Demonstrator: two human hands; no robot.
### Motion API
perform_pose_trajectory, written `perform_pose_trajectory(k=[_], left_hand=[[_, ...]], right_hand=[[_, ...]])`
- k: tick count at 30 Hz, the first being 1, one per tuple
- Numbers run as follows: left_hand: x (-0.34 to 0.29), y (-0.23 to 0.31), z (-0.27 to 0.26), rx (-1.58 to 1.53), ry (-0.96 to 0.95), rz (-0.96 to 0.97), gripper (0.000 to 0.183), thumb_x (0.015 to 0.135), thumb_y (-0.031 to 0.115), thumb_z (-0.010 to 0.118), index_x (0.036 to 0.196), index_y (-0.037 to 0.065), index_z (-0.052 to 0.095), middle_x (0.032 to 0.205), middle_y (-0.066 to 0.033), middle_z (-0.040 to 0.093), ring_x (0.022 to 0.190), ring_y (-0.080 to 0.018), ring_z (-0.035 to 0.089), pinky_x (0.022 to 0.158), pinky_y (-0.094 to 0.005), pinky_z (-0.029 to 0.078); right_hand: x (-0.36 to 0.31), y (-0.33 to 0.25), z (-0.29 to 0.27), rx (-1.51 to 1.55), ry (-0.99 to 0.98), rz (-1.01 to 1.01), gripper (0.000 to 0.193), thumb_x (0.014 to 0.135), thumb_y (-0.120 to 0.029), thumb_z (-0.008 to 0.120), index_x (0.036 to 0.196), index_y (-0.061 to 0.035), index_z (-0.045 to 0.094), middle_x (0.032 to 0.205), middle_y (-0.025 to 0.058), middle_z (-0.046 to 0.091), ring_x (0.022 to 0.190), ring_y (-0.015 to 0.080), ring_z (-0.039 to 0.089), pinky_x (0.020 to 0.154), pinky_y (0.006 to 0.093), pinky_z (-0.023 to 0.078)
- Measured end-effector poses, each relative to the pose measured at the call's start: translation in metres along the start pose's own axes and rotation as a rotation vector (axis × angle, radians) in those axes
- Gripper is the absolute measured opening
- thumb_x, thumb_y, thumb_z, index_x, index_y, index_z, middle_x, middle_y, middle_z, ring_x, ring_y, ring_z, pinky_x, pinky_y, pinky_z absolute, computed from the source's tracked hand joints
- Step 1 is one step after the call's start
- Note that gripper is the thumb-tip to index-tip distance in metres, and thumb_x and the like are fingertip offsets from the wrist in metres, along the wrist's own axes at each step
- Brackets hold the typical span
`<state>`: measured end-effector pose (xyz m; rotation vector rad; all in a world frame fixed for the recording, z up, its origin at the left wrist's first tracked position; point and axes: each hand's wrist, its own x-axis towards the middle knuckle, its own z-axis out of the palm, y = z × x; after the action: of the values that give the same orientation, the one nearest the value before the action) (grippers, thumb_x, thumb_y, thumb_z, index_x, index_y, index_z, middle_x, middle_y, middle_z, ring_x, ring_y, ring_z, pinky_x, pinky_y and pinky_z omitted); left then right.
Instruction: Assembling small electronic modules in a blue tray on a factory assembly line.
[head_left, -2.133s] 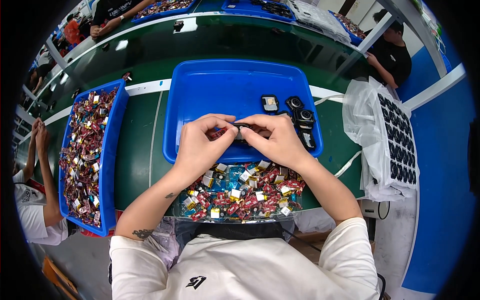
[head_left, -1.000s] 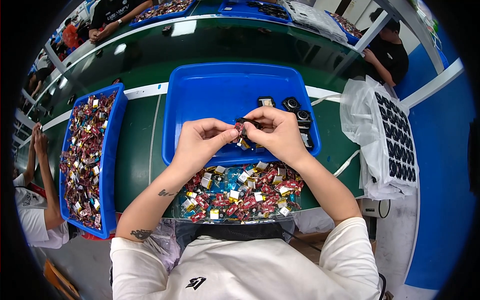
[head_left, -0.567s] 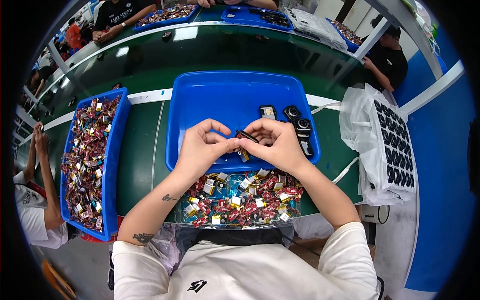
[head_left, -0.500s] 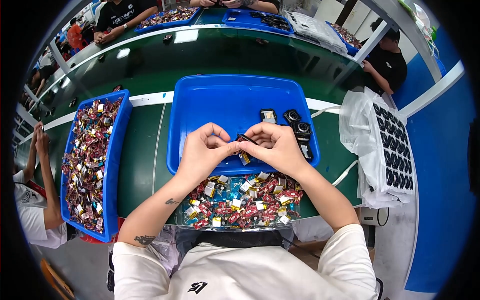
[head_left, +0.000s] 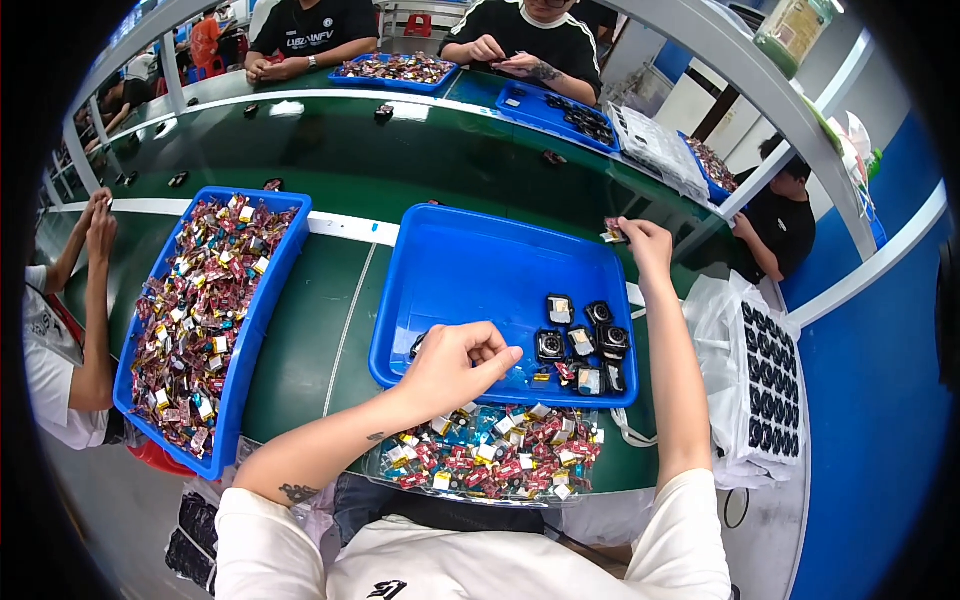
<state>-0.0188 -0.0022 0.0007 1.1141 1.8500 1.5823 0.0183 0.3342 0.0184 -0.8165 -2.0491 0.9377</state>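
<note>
In the middle stands a blue tray (head_left: 470,290). Beyond its far right corner, my right hand (head_left: 650,250) pinches a small black case (head_left: 613,231) with a pale, yellowish part showing, over the green belt. Above the tray's near left part is my left hand (head_left: 455,370), its fingers curled toward the thumb; whatever they hold is hidden. A dark rounded piece (head_left: 417,345) shows partly behind that hand. Several black cases with round lens-like fronts (head_left: 613,341) sit at the tray's right side, with a small red circuit board (head_left: 565,374) among them.
A clear tray (head_left: 590,462) of red boards with wired batteries lies nearest me. To the left stands a full blue bin (head_left: 245,400) of similar boards. A white tray of black parts (head_left: 770,370) is at right. Small pieces lie on the green belt (head_left: 450,150). Co-workers sit around it.
My hands have parted. The right one has gone up and right past the tray with the black case; the left has dropped lower over the tray. The view has shifted.
</note>
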Motion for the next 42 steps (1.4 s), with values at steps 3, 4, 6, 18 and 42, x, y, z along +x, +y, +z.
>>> perform_pose_trajectory(k=[3, 4, 6, 18, 42], left_hand=[[-0.001, -0.003, 0.001, 0.038, -0.004, 0.015, 0.03, 0.085, 0.023, 0.065, 0.067, 0.0, 0.061, 0.054, -0.0056, 0.059, 0.049, -0.0082, 0.054, 0.048, -0.0258, 0.042], [-0.003, -0.004, 0.002, 0.067, 0.013, 0.048, 0.031, 0.086, 0.023, 0.064, 0.066, 0.0, 0.061, 0.052, -0.0061, 0.058, 0.046, -0.0099, 0.053, 0.047, -0.0262, 0.042], [-0.003, -0.004, 0.001, 0.096, 0.01, 0.072, 0.031, 0.085, 0.023, 0.064, 0.065, 0.0, 0.06, 0.053, -0.0069, 0.059, 0.045, -0.0112, 0.054, 0.046, -0.0264, 0.041], [0.01, -0.014, -0.008, -0.122, 0.083, -0.049, 0.05, 0.095, 0.036, 0.048, 0.059, 0.002, 0.06, 0.053, -0.0037, 0.058, 0.047, -0.0074, 0.047, 0.046, -0.0267, 0.036], [0.001, -0.005, -0.005, -0.312, -0.154, 0.117, 0.014, 0.086, 0.013, 0.064, 0.086, -0.001, 0.065, 0.076, -0.0028, 0.064, 0.069, -0.0059, 0.057, 0.061, -0.0197, 0.044]], right_hand=[[0.016, 0.039, 0.001, -0.088, 0.049, 0.238, 0.024, 0.074, -0.027, 0.073, 0.076, -0.0035, 0.071, 0.06, 0.0013, 0.057, 0.052, 0.0098, 0.049, 0.047, 0.0255, 0.035], [0.016, 0.045, 0.004, -0.125, 0.031, 0.257, 0.024, 0.074, -0.027, 0.073, 0.075, -0.0034, 0.071, 0.06, 0.0018, 0.057, 0.051, 0.0104, 0.049, 0.047, 0.0256, 0.036], [0.014, 0.059, 0.006, -0.263, -0.041, 0.295, 0.027, 0.072, -0.029, 0.072, 0.08, -0.0033, 0.073, 0.077, 0.0118, 0.068, 0.074, 0.0212, 0.064, 0.072, 0.0319, 0.048], [-0.092, -0.072, -0.002, 0.027, -0.334, -0.317, 0.015, 0.082, -0.014, 0.063, 0.088, -0.0007, 0.067, 0.08, 0.0053, 0.064, 0.069, 0.0098, 0.056, 0.063, 0.024, 0.044], [-0.207, -0.075, -0.009, 0.806, -0.724, 0.167, 0.012, 0.085, -0.003, 0.061, 0.096, 0.002, 0.059, 0.091, 0.0111, 0.064, 0.082, 0.017, 0.065, 0.072, 0.0264, 0.053]])
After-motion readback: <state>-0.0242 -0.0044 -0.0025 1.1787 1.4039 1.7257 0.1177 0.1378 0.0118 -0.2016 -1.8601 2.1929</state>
